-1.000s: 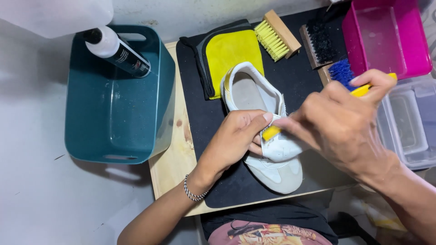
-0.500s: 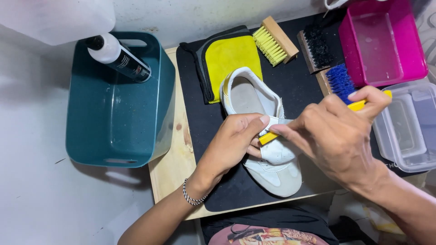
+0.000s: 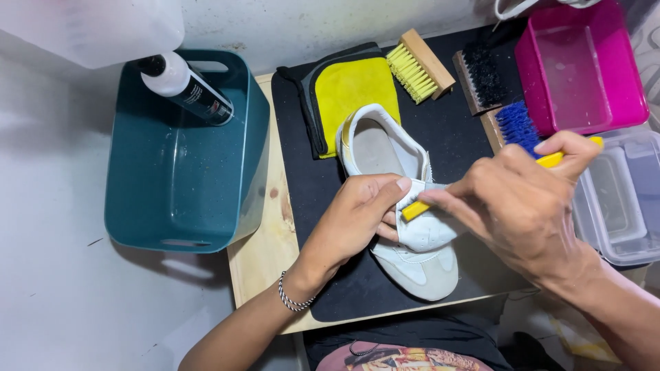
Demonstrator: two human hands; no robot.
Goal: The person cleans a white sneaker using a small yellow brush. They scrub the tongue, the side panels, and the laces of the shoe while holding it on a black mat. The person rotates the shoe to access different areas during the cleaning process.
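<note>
A white shoe [image 3: 402, 220] lies on a black mat [image 3: 447, 130] over a wooden board [image 3: 265, 254]. Its tongue is pinched by the closed fingers of the left hand [image 3: 357, 220]. A small yellow-handled brush [image 3: 481, 185] is gripped in the closed right hand [image 3: 522, 206], its tip pressed at the tongue. If the pinch is loosened, the tongue could be dragged by the bristles. The left thumb, touching the brush tip, could be scraped. A blue-bristled brush [image 3: 515, 124], just beside the right hand, could be knocked against the pink tub [image 3: 584, 69].
</note>
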